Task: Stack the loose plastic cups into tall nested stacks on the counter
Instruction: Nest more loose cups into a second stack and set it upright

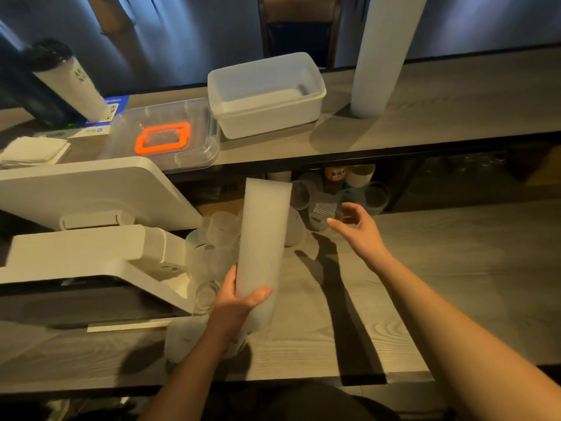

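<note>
A tall nested stack of frosted plastic cups [263,232] stands tilted on the grey wooden counter [425,284]. My left hand [239,299] grips this stack near its lower end. My right hand [356,226] hovers open over the counter, fingers spread toward a loose clear cup with a barcode label [323,212]. More loose frosted cups [212,238] crowd the counter left of the stack, beside the white machine. Several other cups [375,192] lie under the upper shelf. A second tall cup stack [382,56] stands on the upper shelf at the right.
A white point-of-sale machine [91,238] fills the left side. On the upper shelf [455,117] sit a white plastic tub [267,95], a clear lidded box with an orange handle [164,138], folded napkins [33,150] and a dark tumbler [69,80].
</note>
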Available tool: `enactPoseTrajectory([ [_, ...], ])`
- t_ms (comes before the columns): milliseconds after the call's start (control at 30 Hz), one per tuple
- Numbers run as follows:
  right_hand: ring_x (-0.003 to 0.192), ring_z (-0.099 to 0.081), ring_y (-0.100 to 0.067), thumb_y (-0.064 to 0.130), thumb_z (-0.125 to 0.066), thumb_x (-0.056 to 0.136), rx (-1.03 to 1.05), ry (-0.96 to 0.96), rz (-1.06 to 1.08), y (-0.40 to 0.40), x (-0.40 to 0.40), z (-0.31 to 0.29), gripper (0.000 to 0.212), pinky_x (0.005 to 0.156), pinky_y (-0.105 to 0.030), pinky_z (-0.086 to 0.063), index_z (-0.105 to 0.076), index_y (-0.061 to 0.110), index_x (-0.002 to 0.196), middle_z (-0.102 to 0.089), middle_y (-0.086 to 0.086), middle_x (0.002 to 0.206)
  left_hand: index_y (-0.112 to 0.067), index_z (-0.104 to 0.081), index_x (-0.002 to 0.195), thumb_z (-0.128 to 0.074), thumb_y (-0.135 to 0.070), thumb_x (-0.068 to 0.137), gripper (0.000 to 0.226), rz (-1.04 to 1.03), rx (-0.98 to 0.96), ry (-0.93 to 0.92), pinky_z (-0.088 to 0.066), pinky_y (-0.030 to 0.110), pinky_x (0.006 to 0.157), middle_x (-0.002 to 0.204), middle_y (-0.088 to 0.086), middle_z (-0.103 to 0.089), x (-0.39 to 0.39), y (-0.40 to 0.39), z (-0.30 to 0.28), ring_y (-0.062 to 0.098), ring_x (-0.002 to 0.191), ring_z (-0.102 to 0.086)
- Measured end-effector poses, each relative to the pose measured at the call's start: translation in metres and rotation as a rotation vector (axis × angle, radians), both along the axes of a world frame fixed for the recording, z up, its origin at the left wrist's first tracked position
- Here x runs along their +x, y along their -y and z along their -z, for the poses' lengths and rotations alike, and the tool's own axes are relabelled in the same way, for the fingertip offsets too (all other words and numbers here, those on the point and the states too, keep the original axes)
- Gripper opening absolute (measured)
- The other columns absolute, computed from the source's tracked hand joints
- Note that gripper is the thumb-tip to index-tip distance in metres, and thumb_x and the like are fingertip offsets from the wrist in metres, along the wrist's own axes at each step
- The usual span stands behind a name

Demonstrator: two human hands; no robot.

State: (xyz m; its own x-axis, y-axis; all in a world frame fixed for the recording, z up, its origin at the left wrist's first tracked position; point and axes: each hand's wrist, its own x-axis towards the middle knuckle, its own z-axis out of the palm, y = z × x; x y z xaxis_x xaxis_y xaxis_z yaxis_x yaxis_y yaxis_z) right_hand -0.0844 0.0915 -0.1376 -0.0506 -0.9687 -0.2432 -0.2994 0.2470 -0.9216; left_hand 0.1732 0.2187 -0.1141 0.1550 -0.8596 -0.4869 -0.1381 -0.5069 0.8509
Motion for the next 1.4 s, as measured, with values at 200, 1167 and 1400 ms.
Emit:
enactPoseTrajectory([
  [200,0.141,-0.037,-0.023,0.035,-0.084,0.078,-0.080,-0.406,-0.141,0.040,0.008,0.017,0.086,0.113,-0.045,-0.040,-0.038,0.021,0.150,-0.043,-0.004,0.151,-0.030,-0.044,0.129,-0.070,-0.065,0.044,0.096,-0.027,-0.034,0.081,-0.052,0.033,0.071,0.117,0.001,-0.058,-0.005,0.009,0.001,0.021,0.101,-0.060],
  [1167,0.131,-0.046,-0.027,0.036,-0.074,0.085,-0.101,-0.412,-0.134,0.047,-0.012,0.044,0.071,0.109,-0.046,-0.044,-0.041,0.023,0.146,-0.042,-0.007,0.146,-0.022,-0.048,0.132,-0.071,-0.066,0.045,0.101,-0.131,-0.086,0.137,-0.048,0.023,0.066,0.116,0.004,-0.060,-0.018,-0.004,0.002,0.014,0.099,-0.060],
  [1400,0.121,-0.054,-0.020,0.030,-0.065,0.096,0.070,0.240,0.182,0.032,-0.032,0.029,0.052,0.099,-0.039,-0.052,-0.044,0.020,0.142,-0.053,-0.003,0.132,-0.031,-0.043,0.127,-0.070,-0.066,0.041,0.097,-0.120,-0.071,0.096,-0.047,0.023,0.065,0.115,-0.003,-0.056,-0.024,-0.012,0.000,0.012,0.098,-0.057],
])
